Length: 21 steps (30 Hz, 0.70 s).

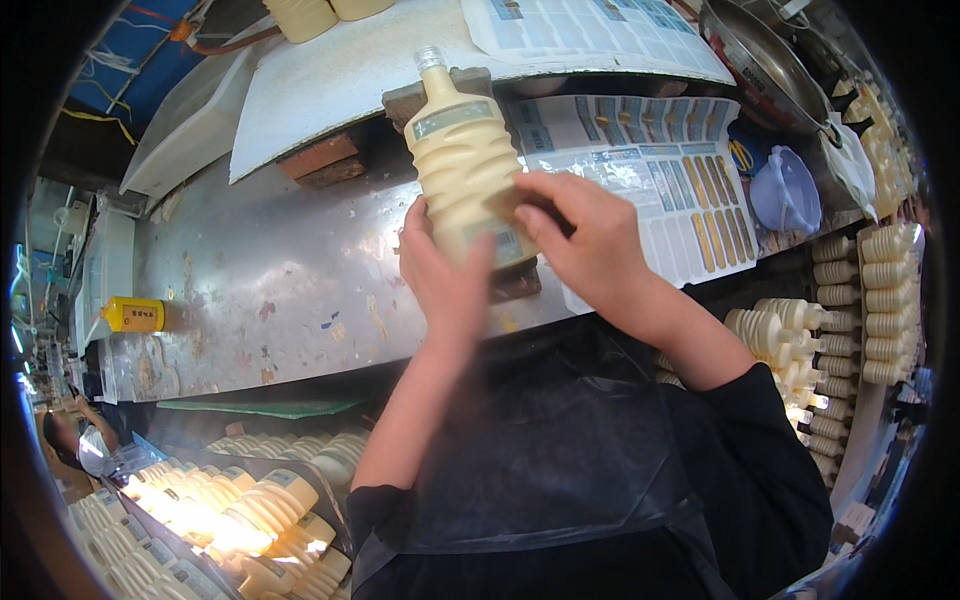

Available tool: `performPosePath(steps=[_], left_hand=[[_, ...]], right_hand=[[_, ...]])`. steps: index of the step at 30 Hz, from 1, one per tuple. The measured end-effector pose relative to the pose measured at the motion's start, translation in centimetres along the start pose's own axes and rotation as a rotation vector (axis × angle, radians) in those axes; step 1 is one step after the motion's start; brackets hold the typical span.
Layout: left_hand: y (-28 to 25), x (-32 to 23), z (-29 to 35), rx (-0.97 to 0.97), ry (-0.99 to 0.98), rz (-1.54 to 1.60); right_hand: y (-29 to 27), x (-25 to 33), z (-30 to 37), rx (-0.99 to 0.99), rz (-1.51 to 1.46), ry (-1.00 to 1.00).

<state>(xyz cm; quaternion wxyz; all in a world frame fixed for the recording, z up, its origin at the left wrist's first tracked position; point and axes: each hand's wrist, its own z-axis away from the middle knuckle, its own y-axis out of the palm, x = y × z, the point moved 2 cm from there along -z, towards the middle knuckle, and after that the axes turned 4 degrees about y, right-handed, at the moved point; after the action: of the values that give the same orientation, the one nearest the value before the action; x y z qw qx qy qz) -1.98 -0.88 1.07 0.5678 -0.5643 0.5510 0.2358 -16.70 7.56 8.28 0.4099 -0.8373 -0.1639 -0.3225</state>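
A cream plastic bottle (465,150) with wavy ribs and a clear threaded neck lies tilted on its back, its neck end against a brick block (405,103). It carries a grey-blue label (453,118) near the shoulder and another label (510,243) low on its front. My left hand (440,265) is closed round the bottle's lower left side, its thumb smeared by motion. At the lower right side, my right hand (585,225) has its bent fingers and thumb against the bottle; whether a label edge is between them is hidden.
Label sheets (690,190) lie right of the bottle on the metal table (270,270). A lavender bucket (785,190) and a metal pan (765,65) stand farther right. Left is a yellow bottle (135,314). Cream bottles fill both lower sides (270,510). Another person (85,435) is far left.
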Motion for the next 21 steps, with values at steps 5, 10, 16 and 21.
performPosePath(steps=[5,10,16,21], left_hand=[[0.4,0.8,-0.4,-0.036,-0.078,0.129],[-0.1,1.5,-0.8,-0.007,-0.158,0.329],[-1.6,0.7,-1.2,0.041,-0.300,0.603],[-1.5,1.4,-1.0,0.044,-0.325,0.850]], right_hand=[[0.2,-2.0,0.1,-0.149,0.055,-0.007],[0.5,-0.1,2.4,0.027,0.079,-0.556],[0.3,3.0,0.3,-0.029,0.238,-0.530],[1.8,3.9,2.9,0.201,0.242,-0.695]])
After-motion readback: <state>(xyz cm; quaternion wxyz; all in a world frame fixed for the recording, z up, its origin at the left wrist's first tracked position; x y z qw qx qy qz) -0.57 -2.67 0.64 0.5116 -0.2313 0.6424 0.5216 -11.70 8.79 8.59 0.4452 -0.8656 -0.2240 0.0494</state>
